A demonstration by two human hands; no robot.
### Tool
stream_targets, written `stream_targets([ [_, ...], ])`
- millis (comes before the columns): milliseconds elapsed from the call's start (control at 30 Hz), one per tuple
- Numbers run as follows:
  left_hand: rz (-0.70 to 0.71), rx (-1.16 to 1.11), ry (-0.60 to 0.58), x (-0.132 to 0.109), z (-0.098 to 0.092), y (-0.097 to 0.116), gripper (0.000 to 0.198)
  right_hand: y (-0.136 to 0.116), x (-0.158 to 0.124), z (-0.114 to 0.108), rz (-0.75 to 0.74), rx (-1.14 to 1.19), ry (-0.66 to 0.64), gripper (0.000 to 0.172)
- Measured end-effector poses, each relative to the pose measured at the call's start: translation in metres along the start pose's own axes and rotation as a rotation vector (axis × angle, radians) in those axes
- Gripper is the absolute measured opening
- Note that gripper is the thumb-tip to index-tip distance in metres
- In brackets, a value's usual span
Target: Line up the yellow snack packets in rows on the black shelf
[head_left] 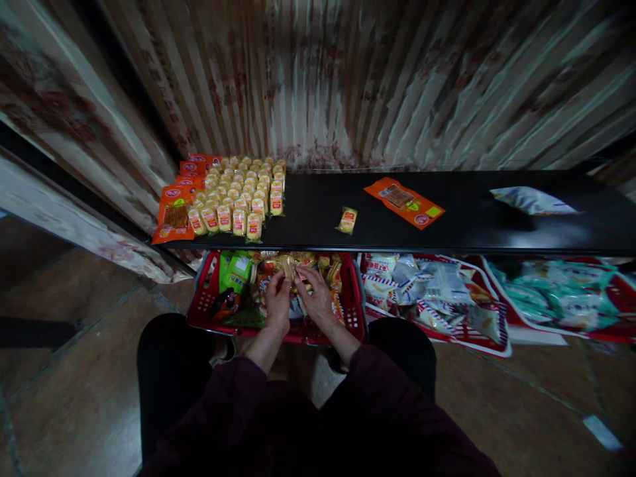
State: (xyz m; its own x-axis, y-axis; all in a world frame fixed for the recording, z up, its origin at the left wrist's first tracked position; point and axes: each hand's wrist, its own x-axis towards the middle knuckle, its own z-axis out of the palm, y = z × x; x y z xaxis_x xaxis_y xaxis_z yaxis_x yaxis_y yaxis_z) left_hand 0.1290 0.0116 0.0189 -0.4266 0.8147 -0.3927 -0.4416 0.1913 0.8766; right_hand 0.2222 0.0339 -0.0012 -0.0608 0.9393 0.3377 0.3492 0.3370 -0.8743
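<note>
Both my hands are over a red basket [354, 291] filled with packaged snacks. My left hand [278, 301] and my right hand [314, 297] meet at the fingertips, closed on a small wrapped snack [289, 266] with yellowish contents. Beneath them lie more yellow wrapped snacks, a green packet [235, 271] and orange packets, partly hidden by my hands. On the black shelf [313, 192] above, rows of small wrapped yellow cakes [238, 192] stand packed at the left. One more wrapped cake [346, 220] lies apart near the shelf's middle.
Orange packets [173, 212] line the shelf's left end. Another orange packet [405, 202] and a white packet [531, 201] lie farther right. A basket of white packets [437, 285] and one of teal packets [571, 291] stand under the shelf. A pleated curtain [318, 79] hangs behind.
</note>
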Motion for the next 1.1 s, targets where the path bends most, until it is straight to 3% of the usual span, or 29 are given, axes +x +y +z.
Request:
stream_targets([
  [367,0.058,0.076,-0.005,-0.003,0.0,0.001,0.026,0.008,-0.004,0.007,0.244,0.223,-0.044,0.04],
  [567,0.209,0.174,-0.007,-0.001,-0.003,-0.002,0.028,0.007,-0.004,0.008,0.351,0.331,-0.074,0.049],
  [767,0.342,0.279,-0.032,0.003,-0.008,-0.01,0.036,0.002,-0.003,0.006,0.319,0.349,-0.102,0.051],
  [1100,0.513,0.439,-0.022,0.002,-0.004,0.01,0.034,0.0,0.008,0.01,0.304,0.358,-0.088,0.05],
])
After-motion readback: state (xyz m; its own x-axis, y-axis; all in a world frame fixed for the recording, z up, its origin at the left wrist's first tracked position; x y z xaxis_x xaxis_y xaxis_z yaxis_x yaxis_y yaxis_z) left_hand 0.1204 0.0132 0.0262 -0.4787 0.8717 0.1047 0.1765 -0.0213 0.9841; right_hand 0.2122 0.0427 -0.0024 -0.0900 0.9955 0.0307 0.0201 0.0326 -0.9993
